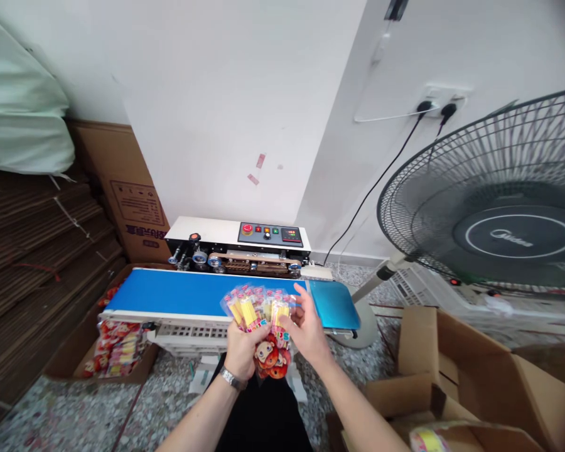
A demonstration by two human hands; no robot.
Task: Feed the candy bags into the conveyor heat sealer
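Note:
My left hand (241, 349) is closed around the lower end of a fanned bundle of clear candy packets (258, 311) with yellow sticks inside and red cartoon figures at the bottom. My right hand (306, 329) pinches the right side of the same bundle, thumb and fingers on one packet. Both hands hover just in front of the blue conveyor belt (179, 292) of a band sealing machine (238, 246), near the belt's right half. A watch is on my left wrist.
A cardboard box of similar packets (115, 351) sits on the floor under the belt's left end. Open cardboard boxes (456, 370) stand at the right. A large floor fan (503, 207) is at the right. Stacked flat cardboard fills the left.

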